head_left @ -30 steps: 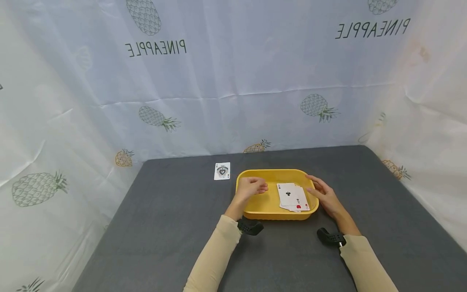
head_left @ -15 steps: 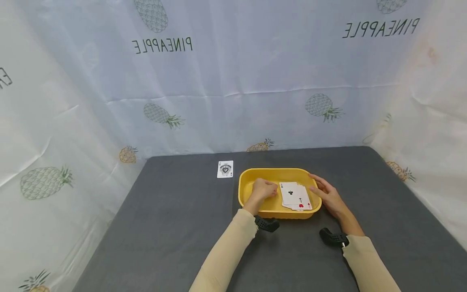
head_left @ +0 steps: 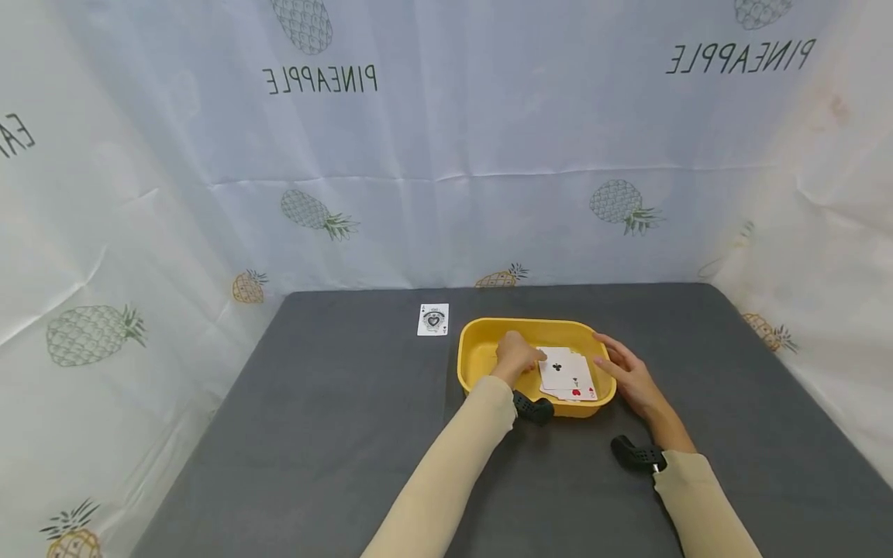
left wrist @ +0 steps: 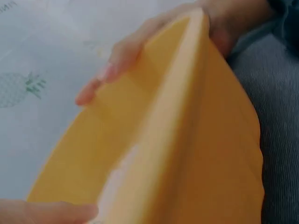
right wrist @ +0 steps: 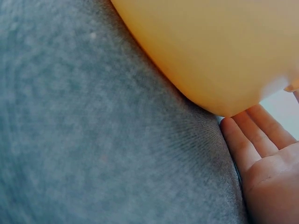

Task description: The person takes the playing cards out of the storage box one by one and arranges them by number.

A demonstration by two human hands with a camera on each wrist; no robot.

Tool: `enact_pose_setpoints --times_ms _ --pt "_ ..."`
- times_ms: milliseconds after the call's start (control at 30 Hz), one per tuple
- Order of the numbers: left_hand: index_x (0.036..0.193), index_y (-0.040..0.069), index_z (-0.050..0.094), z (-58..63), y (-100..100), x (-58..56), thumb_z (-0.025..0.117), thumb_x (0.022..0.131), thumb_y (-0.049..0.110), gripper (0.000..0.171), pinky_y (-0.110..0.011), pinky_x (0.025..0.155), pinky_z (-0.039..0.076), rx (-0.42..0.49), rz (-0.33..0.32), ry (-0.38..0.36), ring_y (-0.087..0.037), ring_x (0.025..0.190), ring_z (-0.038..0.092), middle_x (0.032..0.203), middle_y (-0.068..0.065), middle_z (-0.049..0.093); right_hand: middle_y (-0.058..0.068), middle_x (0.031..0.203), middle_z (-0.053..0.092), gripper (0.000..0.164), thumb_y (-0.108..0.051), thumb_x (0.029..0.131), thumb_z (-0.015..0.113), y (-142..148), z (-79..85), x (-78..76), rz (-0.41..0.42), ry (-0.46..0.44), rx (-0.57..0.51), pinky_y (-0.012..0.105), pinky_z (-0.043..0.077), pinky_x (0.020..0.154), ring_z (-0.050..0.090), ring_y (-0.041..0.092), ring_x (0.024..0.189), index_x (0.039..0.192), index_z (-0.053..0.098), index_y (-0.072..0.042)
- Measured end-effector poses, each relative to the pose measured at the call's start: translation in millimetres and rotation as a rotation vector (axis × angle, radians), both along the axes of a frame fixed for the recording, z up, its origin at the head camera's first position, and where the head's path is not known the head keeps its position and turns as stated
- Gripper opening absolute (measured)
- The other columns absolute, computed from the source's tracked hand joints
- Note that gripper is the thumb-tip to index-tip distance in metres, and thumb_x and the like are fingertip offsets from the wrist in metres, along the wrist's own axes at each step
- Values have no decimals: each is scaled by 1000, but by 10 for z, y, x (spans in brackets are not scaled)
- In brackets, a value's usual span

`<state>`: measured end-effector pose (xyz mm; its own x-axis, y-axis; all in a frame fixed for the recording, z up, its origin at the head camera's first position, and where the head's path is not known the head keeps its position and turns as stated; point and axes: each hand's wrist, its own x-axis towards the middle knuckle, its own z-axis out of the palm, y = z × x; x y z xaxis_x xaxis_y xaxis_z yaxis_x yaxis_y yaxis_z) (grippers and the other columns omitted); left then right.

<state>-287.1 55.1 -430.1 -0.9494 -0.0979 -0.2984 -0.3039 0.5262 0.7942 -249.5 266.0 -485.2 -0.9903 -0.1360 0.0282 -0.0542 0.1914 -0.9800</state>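
Note:
In the head view, playing cards [head_left: 567, 373] lie in a loose face-up pile at the right side of a yellow tray [head_left: 481, 329]. An ace of clubs is on top, and a red-suited card shows beneath it. My left hand [head_left: 515, 356] reaches into the tray, a fingertip over the pile's left edge; whether it pinches a card is hidden. My right hand [head_left: 628, 380] holds the tray's right rim, thumb inside and fingers outside. The right wrist view shows these fingers [right wrist: 257, 135] against the tray's outer wall [right wrist: 205, 51].
A single playing card [head_left: 433, 319] with a large ornate black emblem lies face up on the dark grey table [head_left: 335, 403], behind and left of the tray. A white curtain [head_left: 446, 139] with pineapple prints hangs around the table's back and sides.
My left hand has moved right and down inside the tray, from above its left part to the pile's left edge. My right hand stays on the rim. The head view shifts slightly.

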Motion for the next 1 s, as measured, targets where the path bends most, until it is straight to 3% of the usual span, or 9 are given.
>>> enact_pose_setpoints --times_ms 133,233,300,400,533,700,1000 --pt "94 -3 65 -21 33 14 86 70 18 38 -21 50 37 -60 7 56 -17 54 45 60 -3 48 18 147 39 59 -24 99 54 -2 -5 -3 0 21 -5 6 49 85 52 -16 105 151 29 -10" --pt "90 0 65 -40 67 19 89 66 22 41 -23 54 37 -157 1 92 -18 61 45 66 -4 51 28 150 31 58 -22 99 54 -6 4 2 -9 32 -7 5 49 84 51 -16 105 150 30 -9" --pt "88 1 65 -55 89 16 90 65 25 42 -24 54 36 -221 -3 105 -18 62 46 68 -5 53 25 149 35 58 -22 99 54 -5 6 3 -11 37 -10 5 48 85 51 -15 106 150 31 -10" --pt "86 2 66 -68 106 8 91 63 25 42 -24 54 39 -282 7 105 -18 62 47 69 -5 55 5 140 46 57 -21 98 55 -4 0 1 -4 46 -19 5 49 85 51 -15 106 149 32 -9" --pt "85 2 66 -76 99 6 90 64 21 37 -26 57 44 -276 21 88 -19 64 48 71 -5 59 -16 128 48 56 -19 98 55 4 -16 -8 10 65 -42 6 49 85 53 -14 106 148 33 -8" --pt "83 1 67 -64 81 13 85 71 17 27 -27 56 44 -222 16 91 -19 62 49 68 -6 58 -18 125 48 55 -18 98 54 16 -13 -13 21 83 -59 8 51 84 53 -13 106 148 34 -6" --pt "86 4 59 -76 104 59 89 65 32 46 -24 60 42 -281 -68 95 -16 67 47 71 -3 50 -19 123 47 55 -20 99 54 23 -24 -2 30 59 -52 9 52 84 54 -11 106 149 33 -10"
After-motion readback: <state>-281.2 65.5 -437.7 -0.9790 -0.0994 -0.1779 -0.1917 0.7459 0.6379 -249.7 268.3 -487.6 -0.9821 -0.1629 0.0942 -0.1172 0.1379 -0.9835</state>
